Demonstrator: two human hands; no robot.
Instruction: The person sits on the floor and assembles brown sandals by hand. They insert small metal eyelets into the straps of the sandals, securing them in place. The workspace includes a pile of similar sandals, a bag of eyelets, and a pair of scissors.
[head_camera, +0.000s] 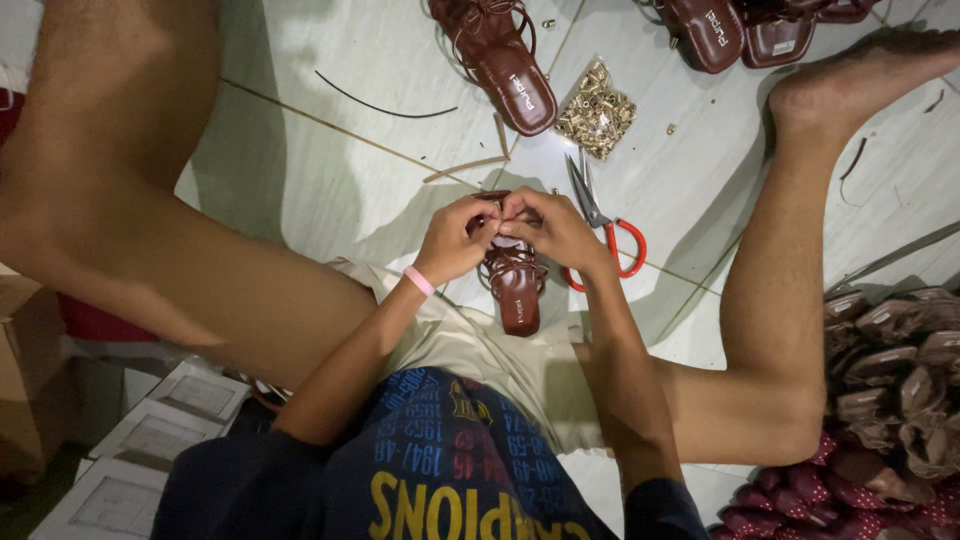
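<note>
— At mid-frame, what is that brown shape between the knees?

— That is a sandal (517, 285), glossy brown, leather-like, with thin straps and a long narrow sole. It lies on the floor (330, 170), toe end toward the lower edge of the frame.

— And the hands?

— Both are at the strap end of it. The left hand (457, 238), with a pink band (419, 281) at the wrist, has its fingers curled in tight, pinching something small at the straps. The right hand (552, 228) meets it, fingertips closed on the same spot. What sits between the fingertips is too small to make out.

— What lies around them?

— Just right of the right hand are scissors (602, 220), grey metal blades, red loop handles, partly under the wrist. Above those, a clear bag (597, 110) of small brassy metal bits, lumpy and shiny. Upper middle, another sandal (505, 65) of the same brown, sole up the frame. More sandals (740, 30) crowd the top right edge.

— The floor itself?

— Pale smooth tiles with thin joints, strewn with brown strap offcuts (465, 168) and a dark thin cord (385, 105) at upper left.

— Anything at the edges?

— At lower right, a heap (890, 390) of brownish folded pieces over something red and patterned. At lower left, flat white boxes (150, 440).
</note>
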